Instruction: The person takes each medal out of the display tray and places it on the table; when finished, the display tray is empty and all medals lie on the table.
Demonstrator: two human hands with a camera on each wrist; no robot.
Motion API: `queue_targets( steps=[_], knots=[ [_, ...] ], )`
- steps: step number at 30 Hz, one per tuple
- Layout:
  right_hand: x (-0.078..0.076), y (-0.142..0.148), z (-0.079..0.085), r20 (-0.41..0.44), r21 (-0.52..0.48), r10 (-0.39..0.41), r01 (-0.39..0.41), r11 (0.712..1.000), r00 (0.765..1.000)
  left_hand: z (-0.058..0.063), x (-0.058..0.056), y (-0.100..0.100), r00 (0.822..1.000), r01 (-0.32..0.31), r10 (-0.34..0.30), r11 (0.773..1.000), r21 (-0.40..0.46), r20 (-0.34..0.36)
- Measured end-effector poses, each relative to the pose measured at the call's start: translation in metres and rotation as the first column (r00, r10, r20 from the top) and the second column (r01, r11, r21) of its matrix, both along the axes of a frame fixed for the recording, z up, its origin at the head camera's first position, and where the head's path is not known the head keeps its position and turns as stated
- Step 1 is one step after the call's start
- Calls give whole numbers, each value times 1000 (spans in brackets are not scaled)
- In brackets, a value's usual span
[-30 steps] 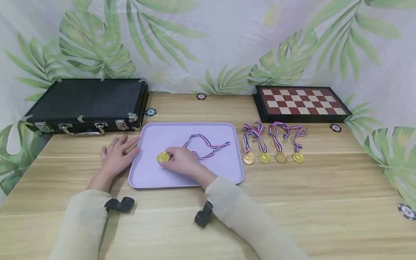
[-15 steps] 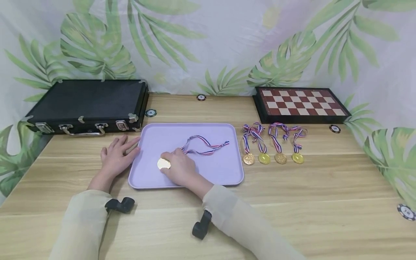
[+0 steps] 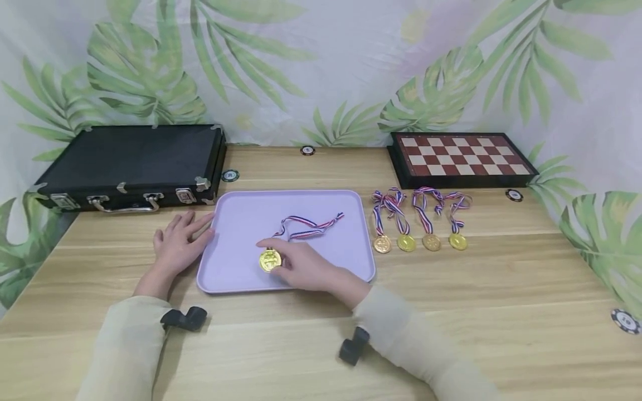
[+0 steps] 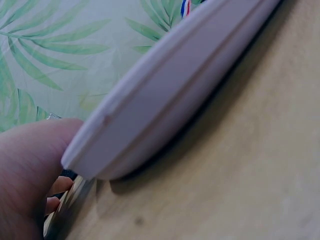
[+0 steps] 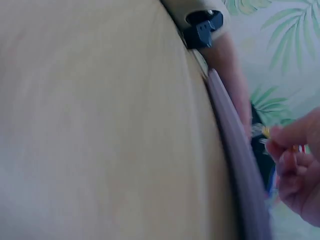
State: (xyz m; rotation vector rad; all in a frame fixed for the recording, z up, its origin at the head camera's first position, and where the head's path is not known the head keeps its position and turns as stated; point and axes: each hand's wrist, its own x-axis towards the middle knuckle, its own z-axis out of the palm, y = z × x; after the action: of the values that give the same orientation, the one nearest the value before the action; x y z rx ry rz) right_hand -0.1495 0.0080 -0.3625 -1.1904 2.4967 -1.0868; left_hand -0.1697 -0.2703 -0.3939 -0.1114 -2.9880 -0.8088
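Observation:
A gold medal (image 3: 270, 260) with a red, white and blue ribbon (image 3: 312, 227) is pinched between the thumb and fingers of my right hand (image 3: 306, 266), over the lavender tray (image 3: 230, 223). The ribbon trails across the tray toward its back right. My left hand (image 3: 179, 242) lies with spread fingers on the table, its thumb side touching the tray's left rim. The left wrist view has that hand (image 4: 30, 165) right against the tray wall (image 4: 150, 110). In the right wrist view, the curled fingers of my right hand (image 5: 297, 165) partly hide the medal.
Several medals lie in a row right of the tray, among them a bronze-coloured medal (image 3: 382, 244) and a gold one (image 3: 457, 241). A black case (image 3: 135, 161) stands back left, a checkered board (image 3: 461, 159) back right. Loose poker chips, like one chip (image 3: 625, 321), dot the table.
My right hand has turned the medal and shifted it slightly right and toward the front. The ribbon has slid a little left over the tray. My left hand has stayed in place.

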Motion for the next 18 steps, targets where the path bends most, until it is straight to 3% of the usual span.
queue_targets(
  steps=[5, 8, 13, 18],
  knots=[
    [3, 45, 27, 15, -136, 15, -12, 991, 1000, -1, 0, 0, 1000, 2, -2, 1000, 4, 0],
    [3, 76, 44, -48, -228, 5, -15, 974, 999, -2, 0, 0, 1000, -1, 1, 1000, 3, 2],
    [2, 132, 74, -150, -370, -44, -15, 929, 988, -2, 0, -1, 1000, -6, 6, 1000, 0, -2],
    [7, 183, 108, -181, -491, -94, -7, 871, 979, -1, -1, 0, 1000, 2, -2, 1000, 1, 1]
  ],
)
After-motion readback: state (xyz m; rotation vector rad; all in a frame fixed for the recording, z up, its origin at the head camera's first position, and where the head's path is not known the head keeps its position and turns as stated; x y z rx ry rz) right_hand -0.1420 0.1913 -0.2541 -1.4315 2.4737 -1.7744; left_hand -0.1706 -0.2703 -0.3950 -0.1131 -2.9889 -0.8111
